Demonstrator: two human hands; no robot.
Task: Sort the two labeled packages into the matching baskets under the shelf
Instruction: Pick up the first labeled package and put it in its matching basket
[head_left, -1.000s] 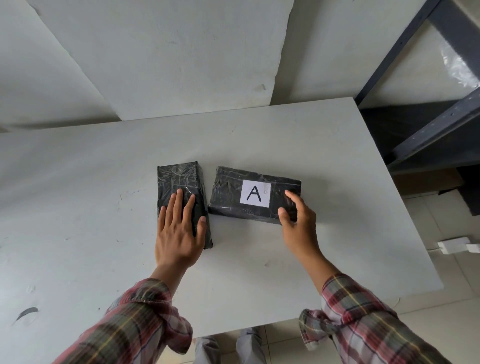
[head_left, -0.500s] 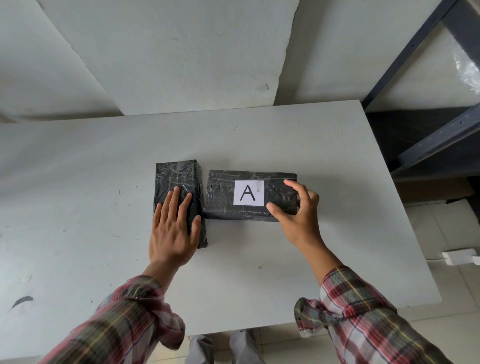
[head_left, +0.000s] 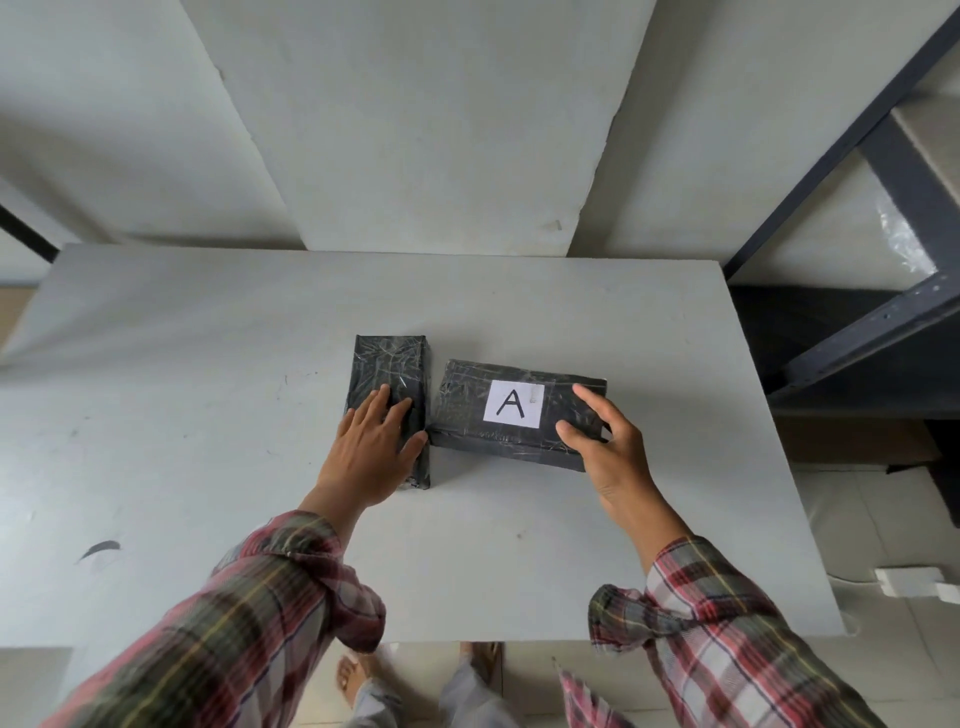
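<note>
Two black plastic-wrapped packages lie side by side on the white table (head_left: 208, 395). The right package (head_left: 467, 400) lies crosswise and shows a white label with the letter A (head_left: 513, 404). My right hand (head_left: 605, 441) grips its right end, thumb on the near edge and fingers over the top. The left package (head_left: 389, 364) lies lengthwise and shows no label on top. My left hand (head_left: 371, 447) rests flat on its near half, fingers spread. No baskets are in view.
A dark metal shelf frame (head_left: 883, 322) stands to the right of the table, with a brown box (head_left: 852, 441) low beneath it. White foam boards (head_left: 415, 130) lean behind the table. A white power strip (head_left: 914, 582) lies on the tiled floor at right.
The A package has swung a little under my right hand, whose fingers have curled further around its right end. My left hand stays flat on the other package.
</note>
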